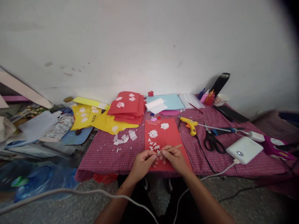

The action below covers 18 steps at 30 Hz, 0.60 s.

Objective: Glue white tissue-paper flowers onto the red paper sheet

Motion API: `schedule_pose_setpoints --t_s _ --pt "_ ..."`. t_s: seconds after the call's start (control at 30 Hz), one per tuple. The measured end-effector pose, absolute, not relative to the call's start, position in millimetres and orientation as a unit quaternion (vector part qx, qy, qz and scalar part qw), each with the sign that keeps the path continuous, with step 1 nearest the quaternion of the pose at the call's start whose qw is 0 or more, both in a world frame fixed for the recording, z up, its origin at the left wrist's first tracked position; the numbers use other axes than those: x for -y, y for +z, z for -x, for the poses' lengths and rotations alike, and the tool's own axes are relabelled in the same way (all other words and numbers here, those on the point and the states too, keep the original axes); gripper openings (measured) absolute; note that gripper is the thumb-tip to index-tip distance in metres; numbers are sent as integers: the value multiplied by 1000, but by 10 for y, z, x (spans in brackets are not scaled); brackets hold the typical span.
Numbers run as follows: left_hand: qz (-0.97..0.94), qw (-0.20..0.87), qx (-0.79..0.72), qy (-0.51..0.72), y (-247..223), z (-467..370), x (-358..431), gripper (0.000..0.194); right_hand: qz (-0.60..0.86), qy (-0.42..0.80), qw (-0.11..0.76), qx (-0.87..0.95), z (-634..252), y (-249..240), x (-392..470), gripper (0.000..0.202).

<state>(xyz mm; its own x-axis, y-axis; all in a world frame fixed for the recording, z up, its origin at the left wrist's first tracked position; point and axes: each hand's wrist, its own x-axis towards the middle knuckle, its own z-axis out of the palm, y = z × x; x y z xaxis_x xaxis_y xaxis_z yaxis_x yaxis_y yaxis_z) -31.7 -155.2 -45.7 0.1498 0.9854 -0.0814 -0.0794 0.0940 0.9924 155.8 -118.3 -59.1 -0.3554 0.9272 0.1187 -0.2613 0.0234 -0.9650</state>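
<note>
Over the lower part of a red paper sheet [171, 133], my two hands meet at the fingertips. In my right hand [175, 158] is a thin wooden stick [177, 146], its far end sticking out to the upper right. My left hand [145, 160] pinches what looks like a small white paper scrap [158, 152] against the stick's near end; the fingers partly hide it. Two fluffy white paper flowers, one upper right [164, 125] and one at left [153, 133], lie on the red sheet. Below the left flower are several small torn white pieces [151, 143].
Right of the sheet lie a yellow glue gun [190, 124], black scissors [213, 141] and a white power bank [244, 150] with a cable. Left are loose white scraps [125, 138], yellow papers [119, 125] and stacked red papers [127, 107]. Paint bottles [205, 96] stand at the back.
</note>
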Motion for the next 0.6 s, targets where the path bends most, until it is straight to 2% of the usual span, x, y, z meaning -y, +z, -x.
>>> schedule_pose_setpoints --t_s 0.27,0.4,0.5,0.6 --pt "-479 573 -493 446 -372 305 1609 24 303 651 473 511 -1551 -633 1177 18" --pt "-478 555 -516 444 -365 381 1566 24 303 665 541 416 -1546 -626 1148 16" --pt "-524 483 -546 441 -334 477 1439 24 297 678 591 322 -1549 -602 1119 16" --pt "-600 349 -580 425 -260 536 1280 23 296 686 592 301 -1550 -580 1108 17"
